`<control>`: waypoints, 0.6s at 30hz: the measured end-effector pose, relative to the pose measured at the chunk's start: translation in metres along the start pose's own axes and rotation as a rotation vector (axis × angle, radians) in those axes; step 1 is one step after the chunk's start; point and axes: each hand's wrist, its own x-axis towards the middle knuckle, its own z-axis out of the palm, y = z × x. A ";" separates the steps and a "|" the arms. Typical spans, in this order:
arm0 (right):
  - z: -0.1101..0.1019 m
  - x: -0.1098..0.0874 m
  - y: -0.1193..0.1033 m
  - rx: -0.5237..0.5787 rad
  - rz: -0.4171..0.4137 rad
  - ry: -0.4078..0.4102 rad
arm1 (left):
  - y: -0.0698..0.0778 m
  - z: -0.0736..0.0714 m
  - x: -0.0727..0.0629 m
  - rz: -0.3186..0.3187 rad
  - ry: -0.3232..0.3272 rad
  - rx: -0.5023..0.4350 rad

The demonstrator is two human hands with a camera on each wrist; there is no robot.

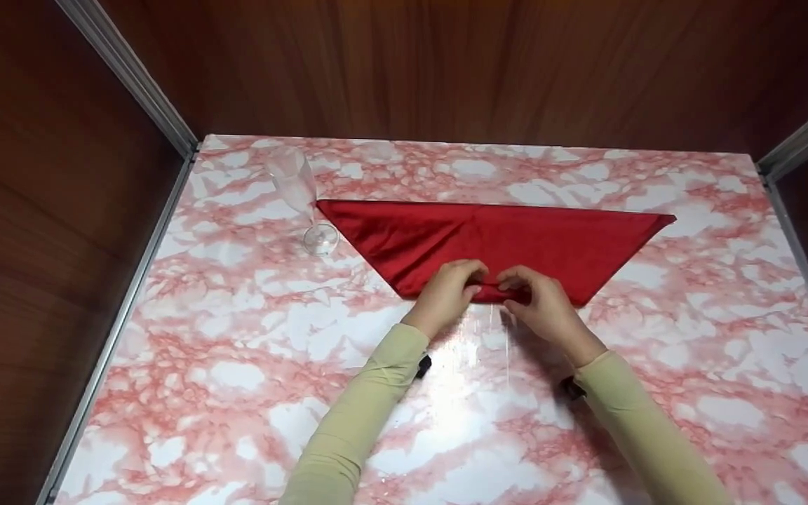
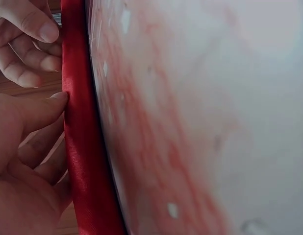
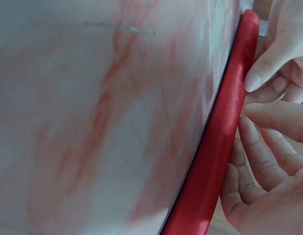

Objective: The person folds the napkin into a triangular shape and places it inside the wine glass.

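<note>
A red satin napkin (image 1: 530, 235) lies in a wide trapezoid, its long edge at the far side and its short folded edge nearest me. At the middle of that near edge my left hand (image 1: 448, 294) pinches the narrow fold, thumb on the near side and fingers over the top. Close beside it my right hand (image 1: 544, 301) holds the same fold with curved fingers. The left wrist view shows the left thumb (image 2: 56, 98) pressed to the napkin's rolled edge (image 2: 80, 122); both hands' fingertips are partly hidden behind the fold.
A clear champagne flute (image 1: 295, 184) stands beside the napkin's far left corner, its round foot on the table. The tabletop (image 1: 236, 337) has a red and white marbled pattern. Brown wood panels (image 1: 390, 70) close in the back and sides, with metal strips (image 1: 130, 63) at the corners.
</note>
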 end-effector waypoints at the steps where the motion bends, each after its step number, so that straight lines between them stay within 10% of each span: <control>1: 0.000 0.000 0.001 -0.004 0.001 -0.001 | 0.000 0.000 0.000 0.002 0.009 -0.005; 18: 0.000 0.010 0.005 -0.016 0.052 -0.050 | 0.003 -0.006 0.002 0.061 -0.011 -0.289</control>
